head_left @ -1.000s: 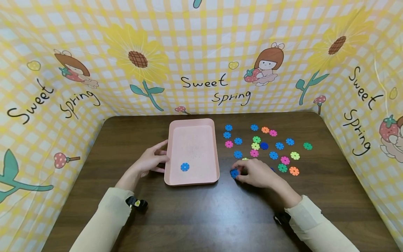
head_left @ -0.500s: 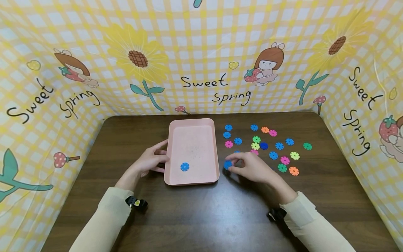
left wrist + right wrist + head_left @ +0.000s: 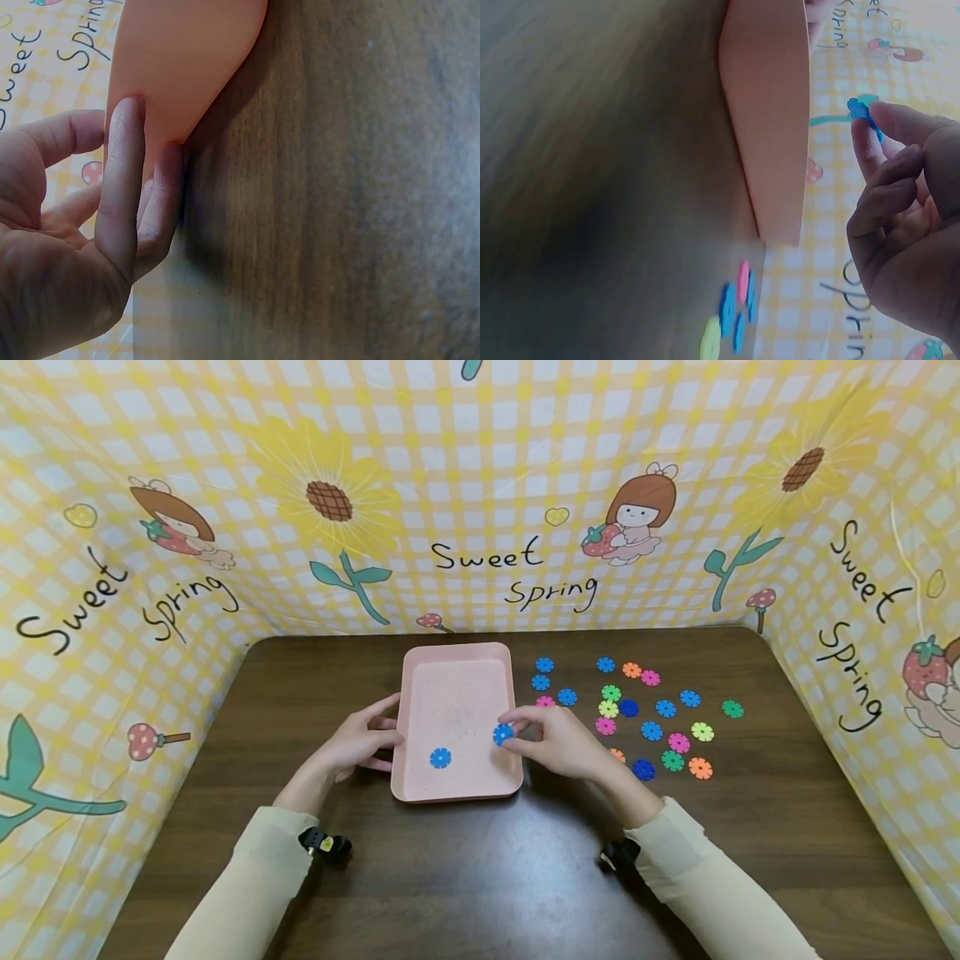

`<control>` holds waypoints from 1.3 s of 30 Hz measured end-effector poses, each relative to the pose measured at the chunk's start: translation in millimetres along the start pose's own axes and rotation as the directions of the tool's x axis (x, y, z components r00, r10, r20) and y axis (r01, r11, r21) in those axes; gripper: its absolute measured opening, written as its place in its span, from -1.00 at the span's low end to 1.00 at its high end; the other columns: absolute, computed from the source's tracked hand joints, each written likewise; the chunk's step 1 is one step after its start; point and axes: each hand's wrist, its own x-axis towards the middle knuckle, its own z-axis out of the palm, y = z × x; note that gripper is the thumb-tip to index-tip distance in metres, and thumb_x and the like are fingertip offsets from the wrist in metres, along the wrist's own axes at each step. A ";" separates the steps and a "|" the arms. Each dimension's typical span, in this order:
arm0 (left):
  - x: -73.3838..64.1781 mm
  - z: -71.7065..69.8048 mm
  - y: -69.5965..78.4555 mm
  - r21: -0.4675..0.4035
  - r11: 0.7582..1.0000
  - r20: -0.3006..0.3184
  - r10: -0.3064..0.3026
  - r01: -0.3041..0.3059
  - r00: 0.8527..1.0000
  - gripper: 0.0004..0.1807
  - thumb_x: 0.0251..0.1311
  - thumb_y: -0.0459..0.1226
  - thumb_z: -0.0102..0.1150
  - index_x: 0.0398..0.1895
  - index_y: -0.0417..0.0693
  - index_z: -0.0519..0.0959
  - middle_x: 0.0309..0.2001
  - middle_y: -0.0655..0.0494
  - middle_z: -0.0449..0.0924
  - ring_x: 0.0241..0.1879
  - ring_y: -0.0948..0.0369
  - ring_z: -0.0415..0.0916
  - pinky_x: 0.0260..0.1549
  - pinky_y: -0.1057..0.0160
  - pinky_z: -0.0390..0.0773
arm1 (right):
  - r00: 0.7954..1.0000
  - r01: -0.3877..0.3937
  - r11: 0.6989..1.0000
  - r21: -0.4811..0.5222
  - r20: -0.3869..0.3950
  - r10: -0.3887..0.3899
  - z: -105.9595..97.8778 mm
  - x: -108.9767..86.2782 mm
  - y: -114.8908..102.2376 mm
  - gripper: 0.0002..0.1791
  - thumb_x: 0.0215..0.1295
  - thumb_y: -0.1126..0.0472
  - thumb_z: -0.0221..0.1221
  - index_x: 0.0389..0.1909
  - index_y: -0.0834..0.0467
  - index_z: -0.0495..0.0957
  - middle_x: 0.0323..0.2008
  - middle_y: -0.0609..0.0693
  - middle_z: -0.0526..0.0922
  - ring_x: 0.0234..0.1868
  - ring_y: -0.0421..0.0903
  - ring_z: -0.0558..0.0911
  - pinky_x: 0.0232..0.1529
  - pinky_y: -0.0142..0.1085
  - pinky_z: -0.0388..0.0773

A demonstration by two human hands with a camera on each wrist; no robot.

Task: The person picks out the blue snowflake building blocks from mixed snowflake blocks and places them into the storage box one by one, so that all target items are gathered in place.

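Observation:
A blue notched plastic disc (image 3: pixel 502 735) is pinched between the thumb and fingertips of my right hand (image 3: pixel 558 742), over the right side of a pink tray (image 3: pixel 459 693). In the right wrist view the same disc (image 3: pixel 861 112) is seen nearly edge-on, higher than the tray's rim. Another blue disc (image 3: pixel 440 758) lies flat inside the tray, toward its near left. My left hand (image 3: pixel 358 742) rests with its fingertips against the tray's left side. The left wrist view has its extended fingers (image 3: pixel 124 172) touching the outer wall.
Right of the tray, several notched discs lie scattered on the brown table (image 3: pixel 480 877): blue, pink, green, yellow and orange, such as an orange disc (image 3: pixel 701 768). A yellow checked cloth (image 3: pixel 480 485) with printed flowers stands around the table's back and sides.
My right hand has carried the blue disc leftward from the table beside the scattered discs to over the tray. The left hand and the tray have stayed in place.

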 end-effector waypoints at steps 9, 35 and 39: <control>0.1 -0.5 -0.2 -0.001 1.000 0.000 0.000 0.000 1.000 -0.07 0.33 -0.39 0.24 0.69 0.24 0.07 0.34 -0.33 0.35 0.01 -0.04 0.65 -0.23 -0.06 0.76 | 1.000 -0.007 0.999 0.036 0.020 0.007 26.3 29.1 -9.3 -0.60 0.35 0.12 0.40 0.16 0.15 0.70 -0.26 -0.14 0.72 -0.63 -0.20 0.35 -0.61 -0.36 0.29; 0.1 1.3 -0.5 0.000 1.000 -0.004 0.002 -0.002 1.000 -0.08 0.34 -0.40 0.22 0.69 0.23 0.06 0.31 -0.33 0.37 0.00 -0.04 0.66 -0.23 -0.07 0.76 | 0.984 -0.179 0.983 -0.037 -0.001 0.179 89.7 77.2 -17.3 -0.65 0.33 0.13 0.39 0.10 0.11 0.72 -0.35 -0.17 0.69 -0.25 -0.21 0.62 -0.15 -0.30 0.56; 0.3 1.9 -0.1 0.007 1.000 -0.001 0.005 -0.005 1.000 -0.08 0.34 -0.39 0.22 0.69 0.21 0.05 0.32 -0.34 0.36 0.01 -0.05 0.65 -0.23 -0.06 0.76 | 0.981 -0.194 0.980 -0.041 -0.006 0.193 92.1 78.8 -15.2 -0.65 0.33 0.12 0.39 0.10 0.11 0.72 -0.36 -0.18 0.68 -0.25 -0.20 0.61 -0.15 -0.29 0.55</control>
